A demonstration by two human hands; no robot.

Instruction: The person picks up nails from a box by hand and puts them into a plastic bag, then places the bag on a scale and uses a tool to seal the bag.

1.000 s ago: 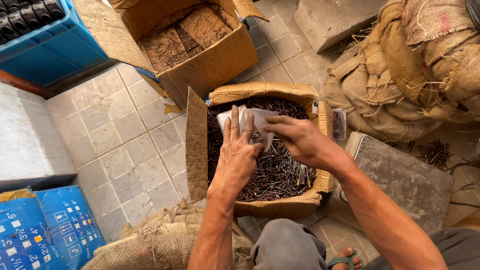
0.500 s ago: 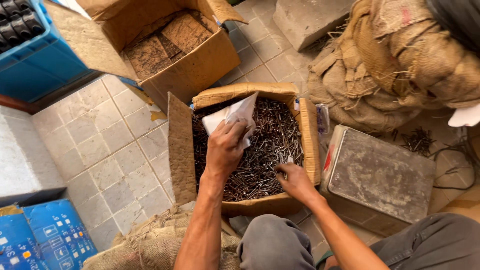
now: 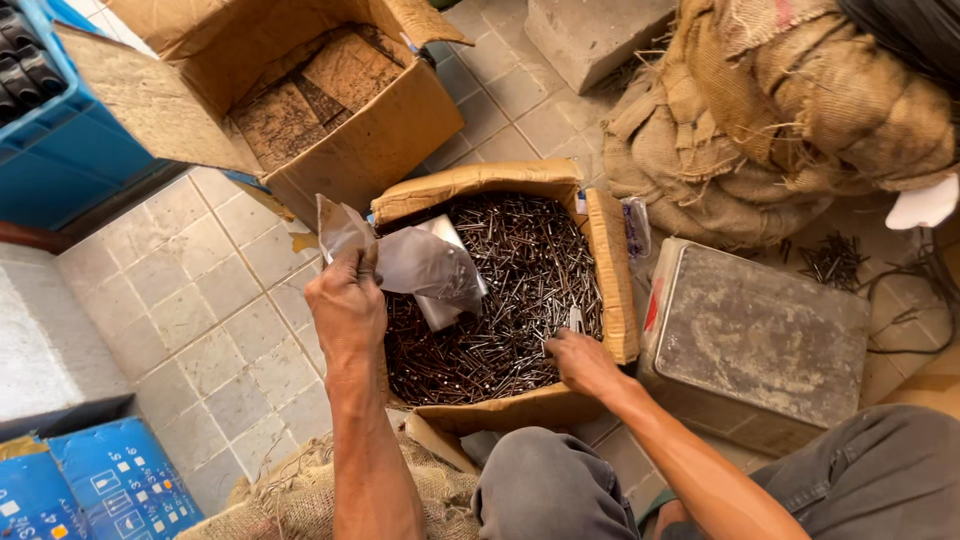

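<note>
Sacks of burlap (image 3: 800, 110) are heaped beyond and right of the nail box (image 3: 610, 270), the open cardboard carton that everything here sits around. Another open carton (image 3: 300, 110) stands just behind it to the left, and a dull metal tin (image 3: 760, 340) sits touching its right wall. Inside the box lies a deep bed of dark nails (image 3: 520, 290). Above its left rim the left hand (image 3: 348, 305) is clenched on a crumpled clear plastic bag (image 3: 420, 265), which hangs over the nails. At the near right corner of the box the right hand (image 3: 580, 362) rests among the nails, fingers curled on a few. Thin plastic could tear on the points, and bare fingers risk pricks from digging in. Nails could also spill past the sagging bag mouth.
</note>
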